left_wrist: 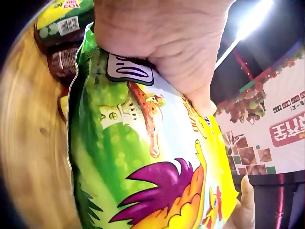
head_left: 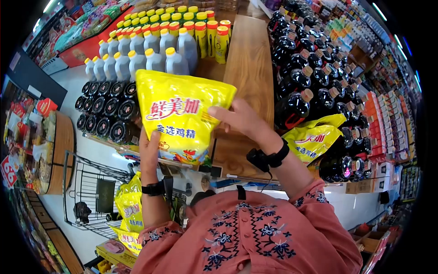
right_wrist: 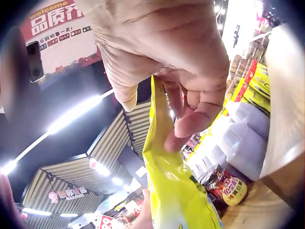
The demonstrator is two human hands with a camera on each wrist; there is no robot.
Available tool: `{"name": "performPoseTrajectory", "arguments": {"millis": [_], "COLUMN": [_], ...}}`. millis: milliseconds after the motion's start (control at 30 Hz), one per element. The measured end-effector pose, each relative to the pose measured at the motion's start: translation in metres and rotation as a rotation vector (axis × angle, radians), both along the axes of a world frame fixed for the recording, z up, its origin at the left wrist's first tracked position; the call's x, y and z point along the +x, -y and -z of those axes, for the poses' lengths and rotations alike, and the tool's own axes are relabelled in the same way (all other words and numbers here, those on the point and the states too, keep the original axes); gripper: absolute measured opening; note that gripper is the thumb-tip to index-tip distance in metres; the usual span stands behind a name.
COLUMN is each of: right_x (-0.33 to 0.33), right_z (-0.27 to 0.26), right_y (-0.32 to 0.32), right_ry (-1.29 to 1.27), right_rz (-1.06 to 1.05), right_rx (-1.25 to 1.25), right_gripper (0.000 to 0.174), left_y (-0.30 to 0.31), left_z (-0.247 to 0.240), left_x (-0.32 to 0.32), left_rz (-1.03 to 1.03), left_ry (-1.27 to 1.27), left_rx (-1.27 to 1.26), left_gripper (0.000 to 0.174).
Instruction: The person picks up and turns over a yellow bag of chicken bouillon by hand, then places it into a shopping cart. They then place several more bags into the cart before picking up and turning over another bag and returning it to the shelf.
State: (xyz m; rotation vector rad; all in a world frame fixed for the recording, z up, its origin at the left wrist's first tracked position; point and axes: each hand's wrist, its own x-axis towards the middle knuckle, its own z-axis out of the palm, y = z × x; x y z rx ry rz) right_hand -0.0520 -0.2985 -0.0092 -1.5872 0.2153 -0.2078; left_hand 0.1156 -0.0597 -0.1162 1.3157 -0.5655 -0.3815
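Note:
Upright in front of me is a large yellow bag of chicken bouillon [head_left: 180, 121], its printed front toward the head camera. My left hand [head_left: 149, 148] grips its lower left side, thumb over the front. At the right side my right hand [head_left: 238, 119] pinches the bag, with the thumb on the front and the fingers behind. The left wrist view shows my left hand [left_wrist: 167, 45] against the bag's green printed face [left_wrist: 143, 119]. In the right wrist view my right hand [right_wrist: 167, 52] has the bag's edge [right_wrist: 167, 167] between thumb and fingers.
A wooden shelf top [head_left: 250, 59] runs beyond the bag. White jugs [head_left: 137, 61] and dark-lidded jars [head_left: 109, 107] stand left; dark bottles [head_left: 296, 107] line the right, with another yellow bag [head_left: 315, 137] against them. A shopping cart [head_left: 86, 187] at lower left carries similar bags [head_left: 129, 205].

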Motion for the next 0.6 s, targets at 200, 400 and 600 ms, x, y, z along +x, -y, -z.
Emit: {"name": "performPoseTrajectory", "arguments": {"millis": [200,400,600], "right_x": [0.003,0.011,0.032], "right_z": [-0.003,0.013,0.041], "right_y": [0.002,-0.018,-0.023], "right_ry": [-0.066,0.077,0.116], "right_rz": [0.113,0.290,0.354], "right_rx": [0.139,0.267,0.324], "right_gripper": [0.041,0.038,0.039], "left_y": [0.043,0.091,0.124], "left_z": [0.007,0.022,0.038], "left_x": [0.022,0.055,0.070], "left_rz": [0.114,0.118,0.030], "left_ry": [-0.065,-0.009,0.276], "left_rx": [0.058,0.146,0.206], "left_gripper": [0.040,0.047,0.058]}}
